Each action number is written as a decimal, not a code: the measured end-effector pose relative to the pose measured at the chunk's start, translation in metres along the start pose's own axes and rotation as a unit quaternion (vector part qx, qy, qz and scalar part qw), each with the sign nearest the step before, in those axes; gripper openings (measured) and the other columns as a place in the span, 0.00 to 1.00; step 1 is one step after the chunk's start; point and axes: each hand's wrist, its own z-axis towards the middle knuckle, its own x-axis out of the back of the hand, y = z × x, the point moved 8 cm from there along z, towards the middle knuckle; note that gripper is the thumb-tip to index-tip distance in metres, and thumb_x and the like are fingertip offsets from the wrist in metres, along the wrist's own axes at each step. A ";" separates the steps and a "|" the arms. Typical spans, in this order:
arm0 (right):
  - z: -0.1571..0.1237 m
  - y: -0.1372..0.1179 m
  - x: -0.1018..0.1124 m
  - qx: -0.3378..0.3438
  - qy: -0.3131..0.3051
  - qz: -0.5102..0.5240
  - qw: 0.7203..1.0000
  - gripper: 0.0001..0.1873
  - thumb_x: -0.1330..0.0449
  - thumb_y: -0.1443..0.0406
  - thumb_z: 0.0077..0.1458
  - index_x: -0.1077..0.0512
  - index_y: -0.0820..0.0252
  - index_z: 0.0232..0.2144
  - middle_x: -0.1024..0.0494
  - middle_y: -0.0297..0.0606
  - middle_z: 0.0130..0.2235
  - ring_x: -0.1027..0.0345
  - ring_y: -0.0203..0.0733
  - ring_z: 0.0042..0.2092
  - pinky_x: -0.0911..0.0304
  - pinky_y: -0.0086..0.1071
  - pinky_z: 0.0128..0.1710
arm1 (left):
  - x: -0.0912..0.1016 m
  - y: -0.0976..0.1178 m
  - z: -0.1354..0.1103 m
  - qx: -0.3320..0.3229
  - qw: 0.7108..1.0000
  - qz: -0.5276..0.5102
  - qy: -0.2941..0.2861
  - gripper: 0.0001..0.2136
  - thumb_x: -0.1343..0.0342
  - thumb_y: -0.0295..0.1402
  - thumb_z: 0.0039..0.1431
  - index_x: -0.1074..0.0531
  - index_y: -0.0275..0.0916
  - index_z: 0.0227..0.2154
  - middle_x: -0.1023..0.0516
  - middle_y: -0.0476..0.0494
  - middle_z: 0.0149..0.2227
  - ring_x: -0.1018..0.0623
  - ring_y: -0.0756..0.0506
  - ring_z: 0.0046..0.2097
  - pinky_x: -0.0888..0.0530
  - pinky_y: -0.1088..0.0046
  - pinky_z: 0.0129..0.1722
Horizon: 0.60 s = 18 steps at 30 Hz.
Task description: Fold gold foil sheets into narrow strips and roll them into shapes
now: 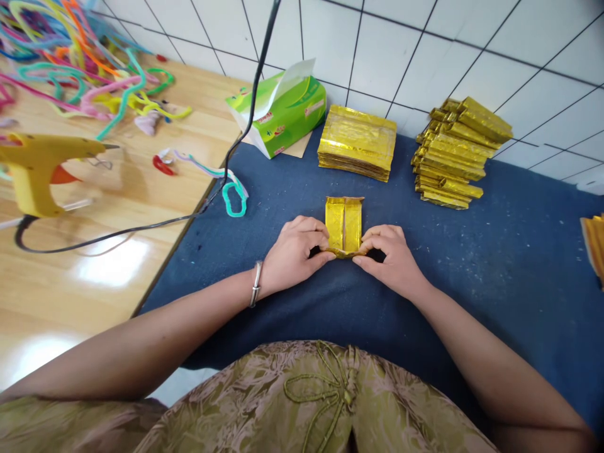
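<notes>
A small sheet of gold foil paper (335,223) lies on the dark blue cloth in front of me, its two sides folded in so that a seam runs down the middle. Its far edge stands up in a narrow fold, and the near edge is turned up too. My left hand (298,251) pinches the near left corner between thumb and fingers. At the near right corner my right hand (387,257) does the same. Beyond it sits a neat stack of flat gold foil paper (357,141). To the right of that stack is a pile of folded gold foil pieces (453,154).
Against the tiled wall stands a green tissue pack (297,116). A yellow glue gun (35,167) lies on the wooden table at left, its black cord (231,157) crossing the cloth's edge. Colourful pipe cleaners (70,63) are heaped behind it. More gold foil (595,242) shows at far right.
</notes>
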 end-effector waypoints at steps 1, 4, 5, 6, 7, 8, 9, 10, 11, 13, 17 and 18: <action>0.000 -0.001 0.000 0.002 -0.009 0.001 1.000 0.04 0.36 0.63 0.49 0.27 0.55 0.27 0.27 0.35 0.39 0.39 0.44 0.46 0.45 0.43 0.49 | 0.000 0.000 0.000 -0.002 1.000 -0.001 -0.003 0.07 0.43 0.37 0.57 0.28 0.39 0.29 0.27 0.46 0.42 0.31 0.45 0.43 0.36 0.65 0.45; 0.000 -0.003 0.000 0.010 -0.034 -0.007 0.999 0.02 0.36 0.63 0.49 0.26 0.54 0.27 0.27 0.35 0.40 0.40 0.45 0.47 0.46 0.44 0.50 | 0.000 0.000 -0.001 -0.017 1.000 -0.015 -0.012 0.05 0.42 0.36 0.56 0.26 0.40 0.31 0.26 0.47 0.41 0.31 0.46 0.44 0.37 0.65 0.46; 0.000 -0.003 0.000 0.013 -0.040 -0.013 0.999 0.02 0.35 0.63 0.49 0.25 0.53 0.27 0.27 0.35 0.40 0.40 0.45 0.47 0.46 0.44 0.50 | -0.001 0.000 -0.001 -0.023 0.999 -0.020 -0.018 0.05 0.42 0.36 0.56 0.26 0.41 0.32 0.26 0.47 0.41 0.31 0.46 0.44 0.38 0.65 0.46; 0.000 -0.004 0.001 0.015 -0.045 -0.018 0.999 0.02 0.35 0.62 0.49 0.25 0.53 0.27 0.27 0.35 0.40 0.40 0.45 0.47 0.46 0.44 0.50 | -0.001 0.001 -0.002 -0.029 0.999 -0.023 -0.025 0.04 0.42 0.36 0.56 0.25 0.42 0.32 0.26 0.48 0.41 0.31 0.46 0.44 0.38 0.65 0.47; 0.000 -0.004 0.001 0.018 -0.048 -0.022 0.998 0.02 0.35 0.62 0.49 0.25 0.53 0.27 0.27 0.35 0.40 0.40 0.45 0.47 0.46 0.44 0.50 | -0.002 0.002 -0.002 -0.034 0.999 -0.025 -0.032 0.04 0.42 0.36 0.56 0.25 0.42 0.31 0.26 0.48 0.41 0.31 0.46 0.44 0.38 0.65 0.47; 0.000 -0.004 0.001 0.021 -0.051 -0.024 0.998 0.02 0.36 0.62 0.49 0.24 0.53 0.27 0.27 0.35 0.41 0.39 0.45 0.47 0.46 0.44 0.50 | -0.002 0.002 -0.002 -0.039 0.998 -0.025 -0.040 0.04 0.41 0.36 0.56 0.25 0.43 0.31 0.26 0.48 0.41 0.31 0.46 0.45 0.39 0.65 0.47; 0.000 -0.004 0.001 0.024 -0.053 -0.026 0.998 0.02 0.36 0.62 0.50 0.24 0.52 0.28 0.27 0.35 0.41 0.39 0.45 0.47 0.47 0.44 0.50 | -0.002 0.003 -0.002 -0.043 0.998 -0.024 -0.045 0.04 0.41 0.36 0.56 0.25 0.43 0.30 0.25 0.49 0.40 0.31 0.46 0.45 0.39 0.65 0.47; 0.000 -0.004 0.001 0.026 -0.053 -0.027 0.998 0.03 0.37 0.61 0.51 0.24 0.52 0.28 0.27 0.35 0.41 0.39 0.45 0.47 0.47 0.44 0.50 | -0.002 0.003 -0.002 -0.044 0.998 -0.022 -0.047 0.05 0.42 0.37 0.56 0.25 0.42 0.30 0.25 0.48 0.40 0.31 0.46 0.45 0.39 0.65 0.47; 0.000 -0.005 0.001 0.028 -0.051 -0.027 0.998 0.03 0.38 0.62 0.52 0.24 0.53 0.28 0.27 0.35 0.41 0.39 0.45 0.47 0.46 0.44 0.49 | -0.002 0.004 -0.003 -0.045 0.998 -0.021 -0.046 0.06 0.43 0.37 0.57 0.25 0.42 0.30 0.25 0.48 0.40 0.31 0.46 0.45 0.39 0.65 0.47; 0.000 -0.005 0.002 0.029 -0.040 -0.031 0.998 0.05 0.40 0.62 0.53 0.25 0.54 0.28 0.27 0.35 0.40 0.39 0.45 0.47 0.46 0.43 0.48 | 0.000 0.005 -0.002 -0.042 0.998 -0.020 -0.041 0.07 0.45 0.37 0.59 0.25 0.41 0.30 0.25 0.47 0.40 0.31 0.45 0.44 0.39 0.64 0.47; -0.002 -0.004 0.000 0.017 -0.012 -0.050 0.999 0.05 0.39 0.63 0.51 0.27 0.56 0.24 0.26 0.35 0.39 0.39 0.45 0.46 0.46 0.43 0.47 | 0.000 0.008 -0.001 -0.034 0.999 0.000 -0.032 0.09 0.48 0.36 0.61 0.25 0.40 0.32 0.24 0.46 0.39 0.31 0.46 0.43 0.38 0.64 0.46; -0.002 -0.004 -0.001 0.015 -0.007 -0.055 0.998 0.06 0.39 0.63 0.51 0.28 0.56 0.24 0.26 0.35 0.39 0.39 0.45 0.45 0.46 0.43 0.47 | 0.000 0.008 -0.001 -0.033 0.999 0.009 -0.030 0.09 0.49 0.36 0.61 0.25 0.40 0.32 0.24 0.46 0.39 0.31 0.46 0.43 0.38 0.64 0.45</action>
